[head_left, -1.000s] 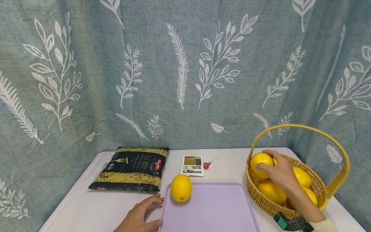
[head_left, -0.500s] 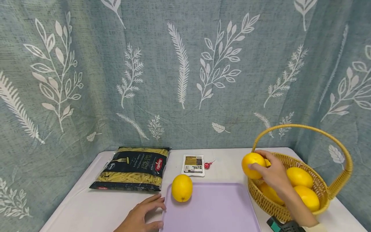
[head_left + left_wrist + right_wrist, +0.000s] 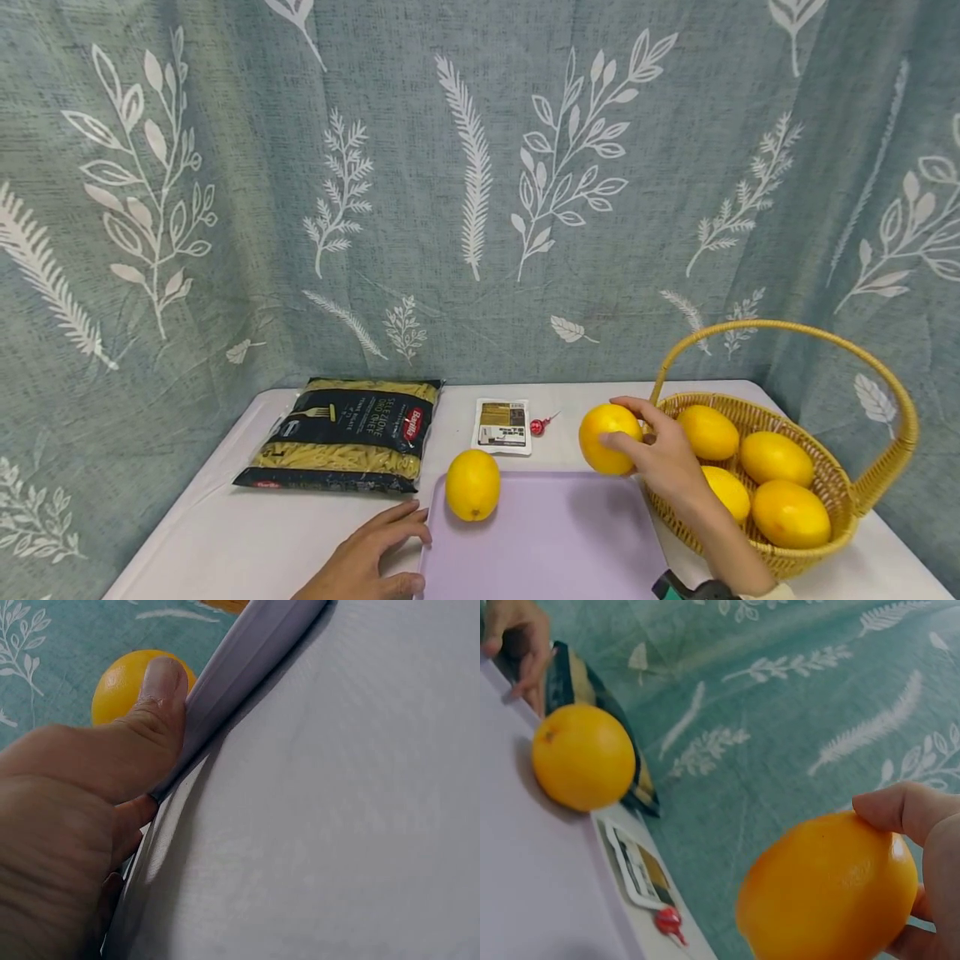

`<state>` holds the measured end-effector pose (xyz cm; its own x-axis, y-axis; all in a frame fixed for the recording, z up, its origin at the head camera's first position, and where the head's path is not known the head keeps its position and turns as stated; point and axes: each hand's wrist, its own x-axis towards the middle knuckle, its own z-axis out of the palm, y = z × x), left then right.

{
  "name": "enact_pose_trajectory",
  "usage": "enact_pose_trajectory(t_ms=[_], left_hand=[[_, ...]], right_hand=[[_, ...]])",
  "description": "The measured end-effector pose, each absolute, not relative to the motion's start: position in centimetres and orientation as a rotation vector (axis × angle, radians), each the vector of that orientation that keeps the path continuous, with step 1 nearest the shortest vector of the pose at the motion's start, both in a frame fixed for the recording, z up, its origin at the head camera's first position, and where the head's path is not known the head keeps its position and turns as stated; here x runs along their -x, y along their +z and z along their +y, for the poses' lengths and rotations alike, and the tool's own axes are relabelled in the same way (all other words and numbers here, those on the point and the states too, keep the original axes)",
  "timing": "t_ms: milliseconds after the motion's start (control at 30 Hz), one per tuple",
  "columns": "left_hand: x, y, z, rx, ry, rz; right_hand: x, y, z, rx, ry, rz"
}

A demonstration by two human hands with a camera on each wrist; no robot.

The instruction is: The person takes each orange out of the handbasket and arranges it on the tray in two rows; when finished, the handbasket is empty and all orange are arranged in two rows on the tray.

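Observation:
My right hand [image 3: 663, 454] pinches a yellow lemon [image 3: 603, 439] between thumb and fingers, over the far right corner of the lilac tray [image 3: 551, 542]. In the right wrist view the thumb lies across the top of this oval lemon [image 3: 829, 889]. A second lemon [image 3: 472, 485] sits in the tray's far left corner. My left hand [image 3: 367, 554] rests by the tray's left edge, thumb and fingers spread, fingertips right at the rim. The left wrist view shows the thumb of the left hand [image 3: 82, 787] beside the rim.
At right stands a wicker basket [image 3: 843, 533] with a tall handle and several lemons [image 3: 776, 458]. A bag of penne pasta [image 3: 345, 433] lies back left. Behind the tray are a small flat packet [image 3: 502, 427] and a red lollipop [image 3: 537, 427]. A patterned curtain [image 3: 420, 208] hangs behind.
My right hand has lifted the lemon out of the basket and carried it left to the tray's far right corner. The left hand keeps its place at the tray.

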<state>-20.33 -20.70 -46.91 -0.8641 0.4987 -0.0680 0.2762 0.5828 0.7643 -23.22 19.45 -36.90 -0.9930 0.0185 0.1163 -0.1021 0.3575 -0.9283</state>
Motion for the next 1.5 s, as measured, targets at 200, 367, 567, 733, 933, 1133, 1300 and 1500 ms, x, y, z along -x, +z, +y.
enact_pose_trajectory(t_ms=[200,367,567,733,933,1133,1300,1500], left_hand=[[20.5,-46.9,-20.6,-0.659,1.114,2.539],[20.6,-46.8,-20.6,-0.714,1.081,2.562],[20.6,-46.8,-20.6,-0.777,1.061,2.591],[20.6,-46.9,-20.5,-0.773,1.067,2.594],[20.5,-46.9,-20.6,-0.783,1.065,2.612],[20.5,-46.8,-20.5,-0.791,1.069,2.612],[20.5,-46.9,-20.4,-0.804,1.063,2.606],[20.5,-47.0,-20.7,-0.819,1.05,2.627]], right_hand=[[23.2,-37.7,17.2,-0.109,1.831,-2.455],[23.2,-38.7,15.5,-0.08,1.891,-2.442],[23.3,-39.9,14.0,-0.07,1.935,-2.438],[23.3,-40.6,13.2,-0.09,1.911,-2.46],[23.3,-41.6,12.4,-0.08,1.838,-2.519],[23.6,-42.6,11.7,-0.077,1.775,-2.581],[23.8,-43.3,11.2,-0.041,1.667,-2.637],[24.0,-43.5,10.7,-0.066,1.628,-2.639]])
